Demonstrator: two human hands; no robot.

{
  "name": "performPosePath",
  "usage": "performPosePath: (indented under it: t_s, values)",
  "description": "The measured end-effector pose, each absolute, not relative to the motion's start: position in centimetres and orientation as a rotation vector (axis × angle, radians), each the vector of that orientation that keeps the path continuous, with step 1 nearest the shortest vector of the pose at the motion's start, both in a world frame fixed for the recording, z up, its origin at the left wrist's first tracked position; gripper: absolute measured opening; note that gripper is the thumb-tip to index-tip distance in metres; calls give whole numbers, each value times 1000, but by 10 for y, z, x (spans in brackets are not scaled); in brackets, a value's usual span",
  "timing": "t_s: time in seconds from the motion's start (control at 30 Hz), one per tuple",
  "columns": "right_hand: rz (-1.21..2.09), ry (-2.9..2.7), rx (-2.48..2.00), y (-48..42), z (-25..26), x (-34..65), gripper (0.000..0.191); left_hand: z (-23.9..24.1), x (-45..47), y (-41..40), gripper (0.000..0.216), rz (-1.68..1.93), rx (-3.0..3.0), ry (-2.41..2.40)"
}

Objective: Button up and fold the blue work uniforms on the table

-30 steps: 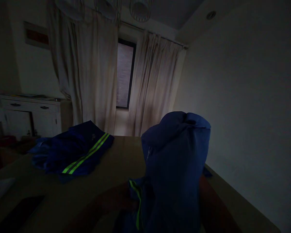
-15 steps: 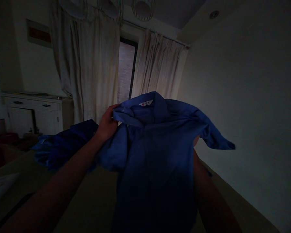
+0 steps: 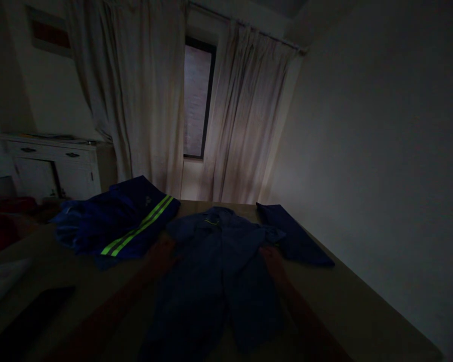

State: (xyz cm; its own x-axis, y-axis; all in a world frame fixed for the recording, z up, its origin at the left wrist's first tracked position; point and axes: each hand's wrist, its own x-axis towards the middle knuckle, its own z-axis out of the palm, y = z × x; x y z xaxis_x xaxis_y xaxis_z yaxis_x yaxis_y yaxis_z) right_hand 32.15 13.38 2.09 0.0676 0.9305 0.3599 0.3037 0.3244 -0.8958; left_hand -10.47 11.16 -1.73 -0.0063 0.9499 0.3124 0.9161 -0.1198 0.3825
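A blue collared work shirt (image 3: 215, 266) lies spread front up on the table, its collar toward the window. My left hand (image 3: 164, 255) is at the shirt's left side below the sleeve, its fingers stretched toward the cloth's edge. My right hand (image 3: 271, 259) rests with its fingertips on the shirt's right side, just under the other sleeve. Both hands look open, though the light is dim and their outlines are soft. The lower part of the shirt fades into shadow near me.
A heap of dark blue clothing (image 3: 94, 221) with yellow-green reflective stripes lies at the left. A folded dark blue garment (image 3: 294, 236) lies by the right table edge, near the wall. Closer on the left are a flat black item (image 3: 30, 317) and a white packet (image 3: 2, 281).
The shirt has come down from being held up and now lies on the table. My hands have lowered with it, from the collar and shoulder to its sides. The view has tilted down.
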Motion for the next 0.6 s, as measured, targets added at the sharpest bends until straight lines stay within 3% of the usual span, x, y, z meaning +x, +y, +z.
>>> performPosePath:
  t_s: [0.07,0.17,0.3,0.4,0.6]
  values:
    - [696,-1525,-1321,121,4,327,54,-24,-114,113,37,829,2145,2021]
    - [739,-1695,-1392,102,-6,335,70,-12,-131,126,40,967,1962,2090]
    - [1069,-1522,-1211,91,9,338,58,23,-131,126,42,1063,1795,2156]
    - [1272,-1208,-1136,90,28,330,58,44,-94,85,39,1104,1973,1788]
    - [1378,-1193,-889,77,51,283,71,10,8,-27,32,552,2544,1243]
